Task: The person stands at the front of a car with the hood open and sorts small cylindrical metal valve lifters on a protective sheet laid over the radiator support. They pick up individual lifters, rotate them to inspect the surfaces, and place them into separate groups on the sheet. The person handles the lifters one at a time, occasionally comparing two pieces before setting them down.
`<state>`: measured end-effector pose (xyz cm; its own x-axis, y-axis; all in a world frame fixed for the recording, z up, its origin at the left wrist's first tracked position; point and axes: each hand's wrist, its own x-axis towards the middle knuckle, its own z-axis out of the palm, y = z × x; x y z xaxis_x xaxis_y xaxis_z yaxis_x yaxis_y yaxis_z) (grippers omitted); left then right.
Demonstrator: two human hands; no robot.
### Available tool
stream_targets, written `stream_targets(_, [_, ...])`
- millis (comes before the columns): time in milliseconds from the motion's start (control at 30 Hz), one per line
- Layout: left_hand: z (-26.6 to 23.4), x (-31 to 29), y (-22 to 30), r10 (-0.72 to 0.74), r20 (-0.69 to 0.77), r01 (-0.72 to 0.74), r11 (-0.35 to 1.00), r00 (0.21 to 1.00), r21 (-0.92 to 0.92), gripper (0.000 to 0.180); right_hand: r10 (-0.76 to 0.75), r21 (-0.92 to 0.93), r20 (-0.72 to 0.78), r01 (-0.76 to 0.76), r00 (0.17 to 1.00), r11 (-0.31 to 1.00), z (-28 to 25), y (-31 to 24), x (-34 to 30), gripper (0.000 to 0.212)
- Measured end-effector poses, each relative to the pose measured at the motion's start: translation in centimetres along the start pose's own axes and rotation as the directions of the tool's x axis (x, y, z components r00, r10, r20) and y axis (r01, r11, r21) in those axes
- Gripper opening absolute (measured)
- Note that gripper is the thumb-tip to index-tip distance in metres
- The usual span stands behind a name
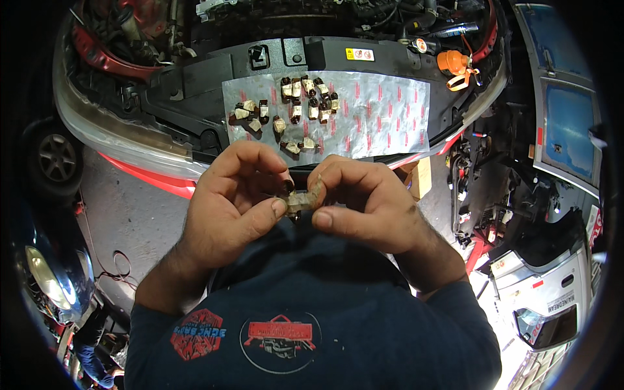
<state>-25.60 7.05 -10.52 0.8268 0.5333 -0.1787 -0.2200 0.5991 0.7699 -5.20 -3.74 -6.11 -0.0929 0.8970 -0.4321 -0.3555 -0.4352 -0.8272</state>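
My left hand (231, 201) pinches a small dark metal engine part (289, 186) between thumb and fingers, in front of my chest. Pale, translucent tape (303, 200) is wrapped around this part and sticks out toward the right. With thumb and fingertips, my right hand (370, 205) grips the tape's far end. Beyond my hands lies a silvery sheet (383, 123) with red print. Several similar oily brown parts with pale tape on them, such as one tape-wrapped part (279, 124), are spread over its left and middle areas.
The sheet rests on the black front panel (195, 78) of a red car with its engine bay exposed. An orange cap-like item (453, 62) sits at the right. A cardboard box (421, 178) stands below the bumper. Another wheel (57, 158) is at left; a white door (543, 292) at right.
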Motion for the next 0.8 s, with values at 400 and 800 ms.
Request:
stream_targets(400, [0.4, -0.1, -0.2, 0.006, 0.036, -0.006, 1.0, 0.999, -0.003, 0.028, 0.052, -0.036, -0.068, -0.054, 0.996, 0.998, 0.3, 0.0, -0.2, 0.012])
stream_targets(800, [1.4, -0.3, 0.3, 0.04, -0.005, -0.039, 0.993, 0.999, 0.108, 0.026, -0.117, -0.183, -0.113, 0.095, 0.987, 0.979, 0.4, 1.0, 0.0, 0.015])
